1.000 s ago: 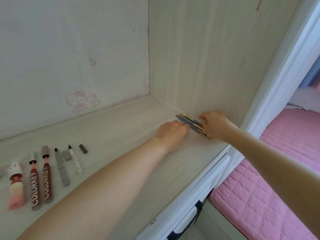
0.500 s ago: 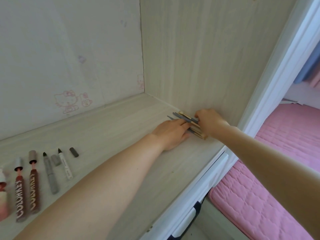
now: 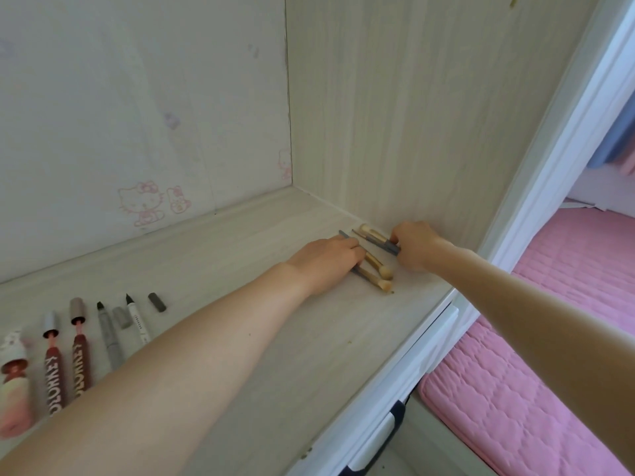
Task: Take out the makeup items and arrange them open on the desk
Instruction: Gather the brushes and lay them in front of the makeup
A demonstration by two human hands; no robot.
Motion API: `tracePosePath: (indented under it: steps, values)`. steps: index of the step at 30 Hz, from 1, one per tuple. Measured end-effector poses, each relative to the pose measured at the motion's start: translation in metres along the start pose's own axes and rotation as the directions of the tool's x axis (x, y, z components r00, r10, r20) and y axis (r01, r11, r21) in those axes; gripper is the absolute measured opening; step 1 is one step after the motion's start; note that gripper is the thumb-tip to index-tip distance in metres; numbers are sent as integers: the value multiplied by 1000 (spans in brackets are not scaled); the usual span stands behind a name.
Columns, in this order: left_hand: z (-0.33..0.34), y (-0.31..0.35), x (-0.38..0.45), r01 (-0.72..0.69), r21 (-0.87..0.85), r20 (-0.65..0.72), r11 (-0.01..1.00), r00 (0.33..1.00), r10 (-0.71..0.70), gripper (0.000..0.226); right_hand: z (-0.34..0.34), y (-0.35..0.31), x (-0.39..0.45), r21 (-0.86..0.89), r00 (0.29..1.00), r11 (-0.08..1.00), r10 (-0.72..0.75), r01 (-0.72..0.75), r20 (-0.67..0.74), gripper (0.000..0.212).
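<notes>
Makeup items, laid open along the near left of the pale wood-grain desk (image 3: 240,389): pink-and-cream tube (image 3: 13,396), two dark-red lip tints lettered COLORKEY (image 3: 67,359), grey liner pen (image 3: 109,334), white liner pen (image 3: 136,321), two loose grey caps (image 3: 157,302). Farther right, by the side panel: slim makeup brushes with grey handles and tan bristle tips (image 3: 376,273), fanned apart. Left hand (image 3: 324,262) lies flat on the nearer brushes, fingers together. Right hand (image 3: 417,243) pinches the far brush handles, fingers curled. Beyond the desk edge, right: pink quilted bedding (image 3: 549,355).
</notes>
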State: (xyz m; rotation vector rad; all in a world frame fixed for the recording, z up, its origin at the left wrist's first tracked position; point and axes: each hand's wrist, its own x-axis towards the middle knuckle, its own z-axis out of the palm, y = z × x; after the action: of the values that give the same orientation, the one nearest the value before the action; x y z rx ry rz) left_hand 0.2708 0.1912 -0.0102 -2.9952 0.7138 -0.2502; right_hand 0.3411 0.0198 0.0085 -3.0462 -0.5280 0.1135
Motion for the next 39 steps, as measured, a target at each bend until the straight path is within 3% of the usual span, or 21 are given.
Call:
tracePosePath:
  steps: [5, 10, 12, 19, 23, 26, 28, 32, 36, 39]
  values:
    - [-4, -7, -5, -92, 111, 69, 990, 994, 85, 21, -2, -1, 1, 28, 999, 999, 31, -31, -13, 14]
    - [-9, -14, -13, -60, 52, 38, 997, 998, 58, 18, -3, -5, 6, 186, 994, 980, 82, -69, -67, 11]
    - [-10, -16, -15, -57, 28, -9, 998, 998, 58, 28, -3, -6, 8, 229, 993, 971, 93, -73, -79, 6]
    - [-9, -19, -15, -46, -4, -54, 999, 998, 46, 41, -1, -7, 17, 174, 997, 984, 52, -40, -64, 12]
    - [-4, -20, -20, -57, -16, -57, 998, 997, 56, 28, 0, -9, 20, 154, 997, 987, -29, 40, -70, 27]
    - [-2, -24, -22, -35, -37, -53, 999, 998, 33, 4, -1, -6, 25, 139, 992, 990, 15, 2, -124, 22]
    - [-1, -26, -22, -10, 6, -44, 1000, 999, 11, 16, -1, -3, 27, 111, 992, 993, 54, -41, -114, 16]
    - [2, -27, -15, 38, 76, -2, 996, 999, -38, 34, 6, -2, 28, 119, 996, 991, 64, -56, -64, 25]
    - [7, -27, -2, 15, 92, -19, 996, 1000, -14, 46, 9, -4, 31, 38, 993, 996, 82, -80, -82, 10]
    - [11, -28, 7, 15, 81, -11, 997, 1000, -14, 55, 3, -3, 31, -17, 994, 996, 83, -85, -70, 18]
